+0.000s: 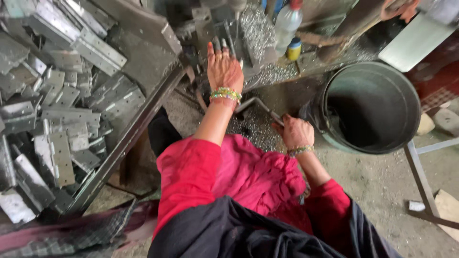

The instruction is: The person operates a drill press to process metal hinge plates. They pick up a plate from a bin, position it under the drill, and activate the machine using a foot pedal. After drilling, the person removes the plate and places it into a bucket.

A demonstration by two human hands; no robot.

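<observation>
Head view. The drill press (224, 19) is taken as landmark; only its lower part and table are seen at the top centre of the frame.

The left hand (224, 69) is laid flat with fingers spread on the press table, just below the spindle. What lies under the palm is hidden; it appears to press a small metal piece down, but the piece itself cannot be made out. The hand is not closed around anything.

The right hand (296, 133) is closed on the end of a bent steel feed handle (260, 107), which runs up and left toward the press. The two hands are well apart, the right one lower and to the right of the press.

A heap of flat metal hinges (57, 110) is piled on a sloping tray (119, 143) left of the press. A large round metal bucket (370, 107) stands right of the press; its contents are too dark to tell. A plastic bottle (287, 21) with a red cap stands just right of the spindle. Metal swarf (258, 33) is scattered over the worktop around the press and on the floor (382, 181) beneath it.

Judgement: the step in hand appears to be a drilling stroke, the work held down with one hand and the feed lever gripped with the other. The next move would call for a steady pull on the handle while the left fingers are kept clear of the bit.
</observation>
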